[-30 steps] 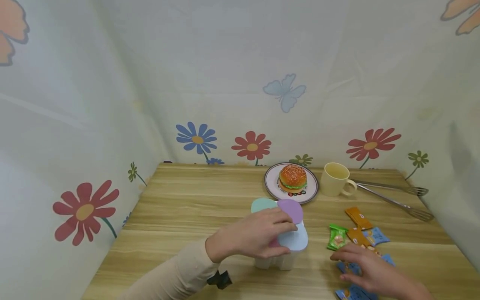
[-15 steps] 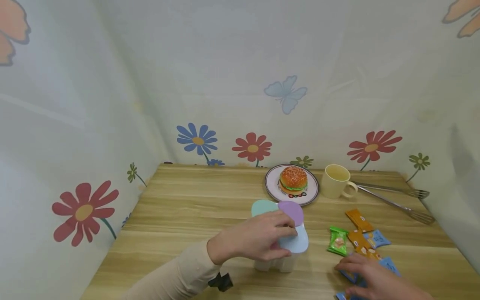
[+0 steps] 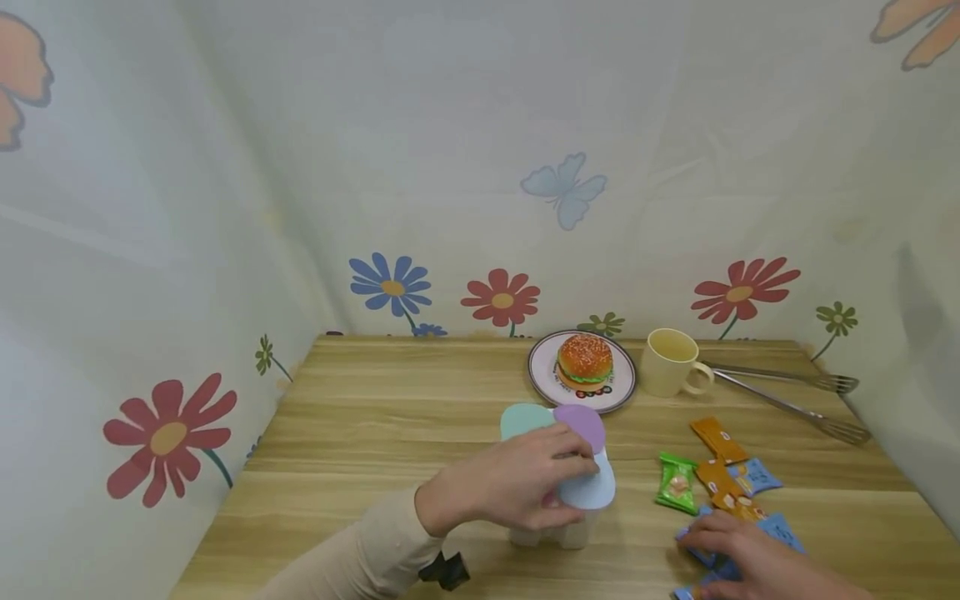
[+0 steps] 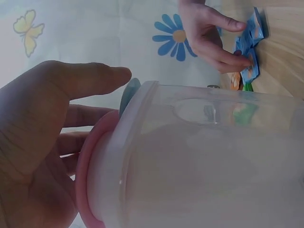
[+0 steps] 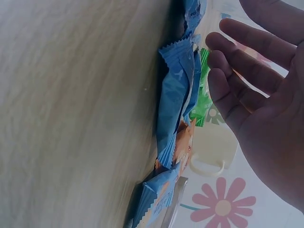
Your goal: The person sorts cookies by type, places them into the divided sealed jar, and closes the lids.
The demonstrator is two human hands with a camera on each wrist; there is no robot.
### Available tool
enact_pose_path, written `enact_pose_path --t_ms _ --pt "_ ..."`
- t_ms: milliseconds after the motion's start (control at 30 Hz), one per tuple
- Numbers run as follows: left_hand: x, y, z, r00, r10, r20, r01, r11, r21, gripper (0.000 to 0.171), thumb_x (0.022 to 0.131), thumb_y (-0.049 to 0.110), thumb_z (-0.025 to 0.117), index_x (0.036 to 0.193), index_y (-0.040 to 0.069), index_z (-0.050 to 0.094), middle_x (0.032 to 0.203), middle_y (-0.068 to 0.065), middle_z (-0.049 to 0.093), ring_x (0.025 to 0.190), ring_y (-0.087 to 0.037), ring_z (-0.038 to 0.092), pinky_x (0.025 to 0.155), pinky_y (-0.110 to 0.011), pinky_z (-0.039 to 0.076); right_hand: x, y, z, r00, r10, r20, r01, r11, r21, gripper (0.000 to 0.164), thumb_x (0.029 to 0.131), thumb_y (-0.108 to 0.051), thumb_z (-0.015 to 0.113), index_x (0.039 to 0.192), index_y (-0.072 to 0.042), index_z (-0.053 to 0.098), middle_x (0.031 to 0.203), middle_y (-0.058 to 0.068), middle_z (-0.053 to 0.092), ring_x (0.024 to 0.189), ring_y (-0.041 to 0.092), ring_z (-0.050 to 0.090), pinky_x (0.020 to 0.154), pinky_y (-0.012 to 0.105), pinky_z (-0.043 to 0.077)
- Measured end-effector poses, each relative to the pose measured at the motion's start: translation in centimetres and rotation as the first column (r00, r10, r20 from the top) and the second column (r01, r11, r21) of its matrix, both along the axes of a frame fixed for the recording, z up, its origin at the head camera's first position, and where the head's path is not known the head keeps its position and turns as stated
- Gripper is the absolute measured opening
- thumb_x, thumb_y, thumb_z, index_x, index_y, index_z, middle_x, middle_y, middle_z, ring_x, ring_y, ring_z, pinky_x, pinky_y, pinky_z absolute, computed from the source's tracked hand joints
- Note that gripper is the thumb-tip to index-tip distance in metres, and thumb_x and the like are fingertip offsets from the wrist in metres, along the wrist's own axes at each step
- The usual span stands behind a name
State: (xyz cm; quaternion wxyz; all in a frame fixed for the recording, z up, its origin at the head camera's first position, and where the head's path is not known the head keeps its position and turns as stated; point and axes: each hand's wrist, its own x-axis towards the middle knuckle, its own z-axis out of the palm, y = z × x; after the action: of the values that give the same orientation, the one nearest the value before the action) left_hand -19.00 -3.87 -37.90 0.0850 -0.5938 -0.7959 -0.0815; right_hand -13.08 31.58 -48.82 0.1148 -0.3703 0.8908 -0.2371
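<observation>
A clear-walled container (image 3: 573,533) with petal-shaped lids stands near the table's front; green, purple, pale blue and pink petals show. My left hand (image 3: 517,483) holds it from above, thumb near the lid's edge and fingers curved over the top. In the left wrist view, the pink lid (image 4: 85,166) lies inside the hand's curve. My right hand (image 3: 757,554) is over several blue snack packets (image 3: 782,532), its fingers spread and slightly bent. In the right wrist view, a blue packet (image 5: 175,90) lies beside the fingertips, with none gripped.
Orange packets (image 3: 717,440) and a green packet (image 3: 677,482) lie beyond the right hand. Further back are a plate (image 3: 542,367) with a toy hamburger (image 3: 585,360), a yellow mug (image 3: 667,367) and two metal utensils with slotted ends (image 3: 843,429). A flowered cloth surrounds the wooden table.
My right hand has shifted slightly right and toward the front edge, over the blue packets. My left hand stays on the container. The view has tilted a little.
</observation>
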Motion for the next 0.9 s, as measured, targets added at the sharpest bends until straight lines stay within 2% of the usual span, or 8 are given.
enact_pose_path --t_ms 133,300,367,633,800,900 --pt "0.04 0.05 0.09 1.000 -0.004 -0.007 0.004 1.000 0.011 0.048 0.086 0.046 0.069 0.122 0.014 0.062 0.125 0.000 0.057 0.116 -0.011 0.051 0.100 -0.017 0.042 -0.06 0.30 -0.07 1.000 0.020 0.020 -0.020 1.000 0.005 0.043 0.089 -0.043 0.068 0.120 -0.014 0.066 0.114 -0.008 0.063 0.100 0.001 0.055 0.073 0.024 0.053" --pt "0.10 0.11 0.15 1.000 -0.002 -0.015 0.002 1.000 -0.002 0.046 0.086 0.046 0.069 0.119 0.014 0.064 0.122 0.001 0.057 0.112 -0.010 0.051 0.097 -0.015 0.042 -0.19 0.48 -0.12 0.991 0.031 0.130 -0.032 0.999 0.013 0.045 0.089 -0.041 0.068 0.124 -0.014 0.064 0.117 -0.009 0.063 0.103 0.000 0.054 0.075 0.022 0.052" --pt "0.11 0.11 0.13 1.000 0.000 -0.009 0.000 1.000 -0.011 0.046 0.087 0.046 0.068 0.119 0.014 0.064 0.122 0.001 0.057 0.112 -0.009 0.051 0.096 -0.015 0.042 -0.21 0.51 -0.14 0.989 0.037 0.147 -0.041 0.999 0.023 0.046 0.088 -0.042 0.069 0.125 -0.015 0.064 0.118 -0.008 0.063 0.103 0.001 0.054 0.075 0.022 0.051" --pt "0.14 0.23 -0.07 1.000 0.013 -0.002 -0.013 1.000 -0.019 0.041 0.089 0.045 0.067 0.115 0.014 0.066 0.122 0.001 0.058 0.112 -0.010 0.051 0.099 -0.018 0.042 -0.23 0.58 -0.53 0.989 0.062 0.134 -0.069 0.996 0.050 0.047 0.086 -0.047 0.070 0.123 -0.018 0.066 0.117 -0.010 0.062 0.102 0.001 0.054 0.074 0.021 0.052" --pt "0.22 0.34 -0.13 1.000 0.017 -0.013 -0.018 1.000 -0.015 0.040 0.089 0.046 0.067 0.114 0.014 0.066 0.121 0.001 0.058 0.111 -0.010 0.051 0.098 -0.018 0.042 -0.21 0.60 -0.49 0.978 0.056 0.203 -0.068 0.996 0.053 0.042 0.087 -0.046 0.068 0.120 -0.021 0.068 0.116 -0.011 0.063 0.102 0.000 0.056 0.076 0.021 0.052" --pt "0.28 0.44 -0.19 1.000 0.021 -0.016 -0.021 1.000 -0.009 0.040 0.089 0.046 0.067 0.113 0.014 0.067 0.120 0.002 0.059 0.110 -0.010 0.052 0.097 -0.017 0.042 -0.26 0.58 -0.56 0.975 0.067 0.214 -0.079 0.996 0.046 0.041 0.087 -0.044 0.069 0.119 -0.020 0.068 0.115 -0.013 0.064 0.101 0.000 0.056 0.075 0.022 0.052"
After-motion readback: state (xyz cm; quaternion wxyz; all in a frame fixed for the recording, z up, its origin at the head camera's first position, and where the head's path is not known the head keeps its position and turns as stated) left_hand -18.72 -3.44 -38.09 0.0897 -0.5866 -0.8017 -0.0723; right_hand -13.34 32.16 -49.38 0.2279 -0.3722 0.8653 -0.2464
